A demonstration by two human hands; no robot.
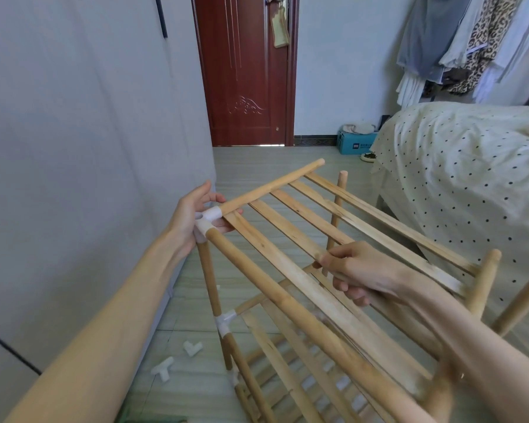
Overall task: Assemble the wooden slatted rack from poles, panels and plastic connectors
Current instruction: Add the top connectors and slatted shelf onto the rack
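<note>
My left hand (pixel 193 219) cups the white corner connector (pixel 207 220) from behind; my right hand (pixel 356 274) pinches a slat (pixel 290 222) of the top panel.

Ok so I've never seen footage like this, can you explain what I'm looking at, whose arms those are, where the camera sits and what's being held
There is only one picture, taken by a wide-angle camera worn on a person's head, looking forward and down, so the two bare arms are the wearer's own. No machine is involved. The person is building a wooden slatted rack that stands on a tiled floor. The left hand cups a white plastic corner connector where three round poles meet at the top tier. The right hand grips one slat of the top panel. Two spare white connectors lie on the floor by the grey wardrobe. Behind are a red-brown door, a bed with a dotted cover and hanging clothes.
</note>
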